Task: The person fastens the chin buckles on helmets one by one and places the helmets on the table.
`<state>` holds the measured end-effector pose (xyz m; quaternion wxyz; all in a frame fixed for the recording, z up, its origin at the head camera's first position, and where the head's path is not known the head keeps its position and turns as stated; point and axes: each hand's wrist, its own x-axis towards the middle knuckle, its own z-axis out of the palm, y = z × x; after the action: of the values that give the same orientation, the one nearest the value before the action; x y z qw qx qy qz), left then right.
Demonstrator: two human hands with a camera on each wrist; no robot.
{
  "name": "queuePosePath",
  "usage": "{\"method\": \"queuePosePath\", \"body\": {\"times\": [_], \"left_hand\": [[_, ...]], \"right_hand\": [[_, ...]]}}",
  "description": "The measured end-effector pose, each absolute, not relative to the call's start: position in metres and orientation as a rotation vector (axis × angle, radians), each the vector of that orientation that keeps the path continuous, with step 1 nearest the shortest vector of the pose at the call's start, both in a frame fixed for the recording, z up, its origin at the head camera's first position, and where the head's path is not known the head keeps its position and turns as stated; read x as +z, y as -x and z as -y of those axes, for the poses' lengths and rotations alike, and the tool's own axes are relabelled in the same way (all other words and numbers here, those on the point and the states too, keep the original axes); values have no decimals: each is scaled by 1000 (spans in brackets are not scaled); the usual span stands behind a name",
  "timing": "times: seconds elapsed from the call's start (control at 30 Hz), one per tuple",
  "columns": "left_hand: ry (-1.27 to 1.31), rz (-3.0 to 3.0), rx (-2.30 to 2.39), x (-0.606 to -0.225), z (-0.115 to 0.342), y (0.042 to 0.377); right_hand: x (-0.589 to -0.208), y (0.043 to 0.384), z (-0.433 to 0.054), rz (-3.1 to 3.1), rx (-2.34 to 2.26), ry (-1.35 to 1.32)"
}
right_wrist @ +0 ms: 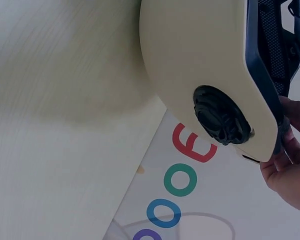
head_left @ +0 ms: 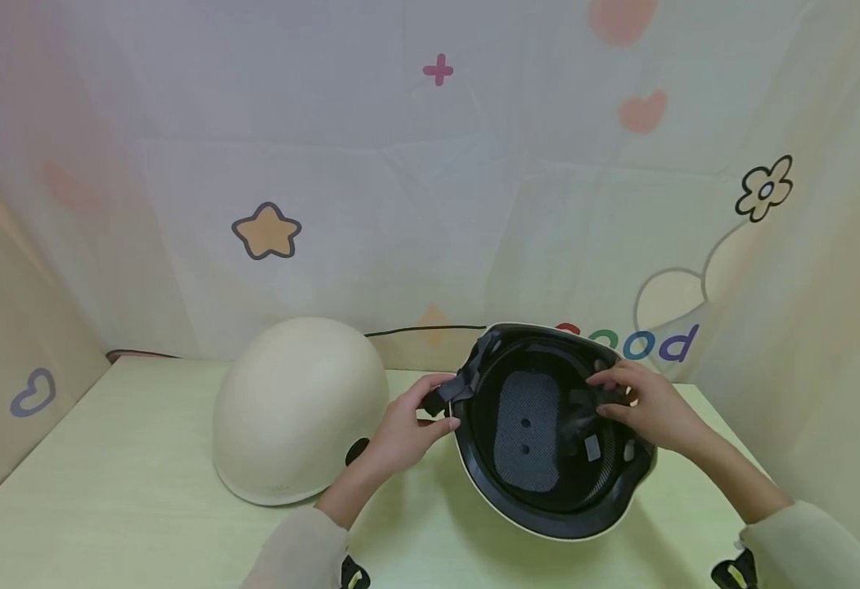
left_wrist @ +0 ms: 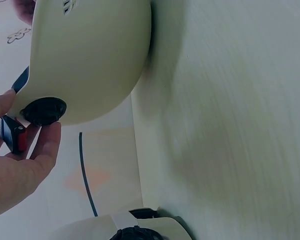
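A cream helmet [head_left: 525, 429] is tipped so its black padded inside faces me in the head view. My left hand [head_left: 407, 425] pinches its left edge beside a dark chin strap [head_left: 461, 388]. In the left wrist view, those fingers are around a black buckle with a red part [left_wrist: 14, 134], below a round black side disc [left_wrist: 44, 111]. At the helmet's right side, my right hand [head_left: 654, 405] reaches over the rim, fingers bent at the dark strap inside. The right wrist view has its fingertips [right_wrist: 285, 150] gripping the rim near another black disc [right_wrist: 221, 116].
A second cream helmet [head_left: 297, 409] sits dome up on the pale table [head_left: 105, 483], close beside my left forearm. Behind the table hangs a printed cloth [head_left: 356, 245], with another cloth side [head_left: 827, 368] close at the right.
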<state>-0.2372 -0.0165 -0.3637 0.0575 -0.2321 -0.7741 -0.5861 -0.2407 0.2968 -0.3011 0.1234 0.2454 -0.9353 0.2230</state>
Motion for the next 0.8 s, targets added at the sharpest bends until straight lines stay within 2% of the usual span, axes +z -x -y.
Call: {"method": "queuePosePath", "body": {"times": [0.8], "left_hand": [[670,2346,-1849,-360,18,232]], "right_hand": [[-297,231,-332,2620,1161,-765]]}}
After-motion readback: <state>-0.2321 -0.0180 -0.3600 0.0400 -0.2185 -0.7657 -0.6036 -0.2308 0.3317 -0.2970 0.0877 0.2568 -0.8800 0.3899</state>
